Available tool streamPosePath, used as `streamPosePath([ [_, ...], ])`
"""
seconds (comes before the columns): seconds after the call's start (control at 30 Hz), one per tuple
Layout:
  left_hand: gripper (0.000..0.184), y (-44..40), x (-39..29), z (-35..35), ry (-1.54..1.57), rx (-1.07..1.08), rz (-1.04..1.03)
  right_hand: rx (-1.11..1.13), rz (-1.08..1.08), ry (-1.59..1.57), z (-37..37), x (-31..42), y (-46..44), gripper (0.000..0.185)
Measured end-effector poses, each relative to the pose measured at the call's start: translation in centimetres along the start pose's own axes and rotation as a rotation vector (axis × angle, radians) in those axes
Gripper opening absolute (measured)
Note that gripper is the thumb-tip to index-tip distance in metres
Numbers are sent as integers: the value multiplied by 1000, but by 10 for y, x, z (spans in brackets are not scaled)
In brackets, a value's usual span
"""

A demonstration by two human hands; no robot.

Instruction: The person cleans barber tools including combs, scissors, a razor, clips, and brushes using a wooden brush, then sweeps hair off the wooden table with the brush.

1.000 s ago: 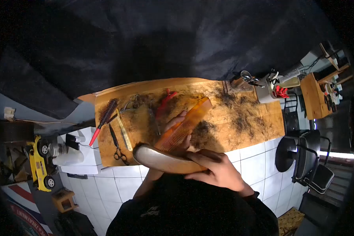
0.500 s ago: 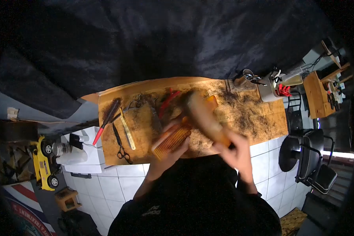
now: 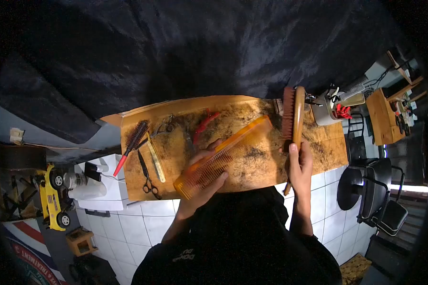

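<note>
Observed left of centre: red-handled round brush (image 3: 135, 138), then black scissors (image 3: 144, 172), on hair-strewn table (image 3: 179, 164); mid-frame, gripping large amber comb (image 3: 229, 154) in left hand (image 3: 202, 197), slanted up rightward with teeth toward lower right; right of centre, holding wooden brush (image 3: 298, 115) upright in right hand (image 3: 299, 168), with bristles facing left

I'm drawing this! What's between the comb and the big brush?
Just dark hair on the table between comb and big brush, in the head view.

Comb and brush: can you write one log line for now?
left hand: holds comb; right hand: holds brush; comb, brush: apart; table: hair scattered
</note>
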State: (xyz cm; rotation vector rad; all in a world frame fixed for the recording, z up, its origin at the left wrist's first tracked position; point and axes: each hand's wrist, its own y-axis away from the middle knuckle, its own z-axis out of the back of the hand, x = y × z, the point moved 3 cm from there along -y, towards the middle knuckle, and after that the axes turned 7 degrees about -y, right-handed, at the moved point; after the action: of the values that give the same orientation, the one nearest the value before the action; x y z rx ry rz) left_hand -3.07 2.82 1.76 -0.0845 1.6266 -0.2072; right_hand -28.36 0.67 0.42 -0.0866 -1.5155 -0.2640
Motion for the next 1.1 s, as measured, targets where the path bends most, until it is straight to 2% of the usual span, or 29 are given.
streamPosePath([
  [0.07, 43, 1, 9, -9, 20, -47, -26, 80, 29, -176, -15, 9, 13, 32],
  [0.17, 34, 1, 10, -19, -273, -107, -172, 255, -50, -340, -35, 10, 35, 43],
  [0.23, 29, 2, -14, -16, -563, 3, -390, 426, -141, -467, -50, 34, 43, 51],
  [0.27, 27, 3, -22, -15, -708, 60, -498, 484, -56, -440, -53, 31, 44, 53],
  [0.3, 27, 5, -21, -15, -775, 42, -508, 541, 30, -412, -56, 24, 44, 56],
  [0.33, 26, 8, -17, -16, -842, 23, -517, 601, 27, -363, -55, 17, 44, 56],
  [0.4, 21, 8, -7, -18, -944, -89, -602, 562, -33, -308, -57, 13, 44, 54],
  [0.47, 28, 8, 1, -17, -1053, -209, -553, 541, -41, -270, -56, 13, 42, 53],
  [0.53, 36, 4, 6, -12, -757, -281, -359, 539, 6, -250, -50, 13, 35, 52],
  [0.6, 44, -2, 18, -7, -61, -280, -21, 562, 112, -147, -40, 10, 27, 50],
  [0.7, 42, 10, 21, -3, 205, 46, 143, 681, 69, 46, -31, 10, 24, 50],
  [0.77, 40, 12, 21, 0, 150, 302, 222, 702, 151, 153, -34, 20, 23, 50],
  [0.83, 36, 12, 21, 1, -141, 585, 271, 720, 210, 202, -39, 25, 24, 48],
  [0.93, 28, 16, 21, 3, -39, 268, 438, 656, 297, 210, -38, 31, 23, 44],
  [0.97, 25, 17, 23, 3, -4, 161, 492, 614, 226, 117, -35, 30, 23, 47],
  [1.03, 25, 14, 26, 3, 193, -72, 343, 532, 85, -67, -25, 28, 26, 52],
  [1.07, 25, 11, 28, 5, 275, -155, 260, 520, 158, -28, -22, 30, 26, 50],
  [1.1, 25, 9, 28, 8, 355, -238, 176, 506, 128, -88, -22, 30, 28, 50],
])
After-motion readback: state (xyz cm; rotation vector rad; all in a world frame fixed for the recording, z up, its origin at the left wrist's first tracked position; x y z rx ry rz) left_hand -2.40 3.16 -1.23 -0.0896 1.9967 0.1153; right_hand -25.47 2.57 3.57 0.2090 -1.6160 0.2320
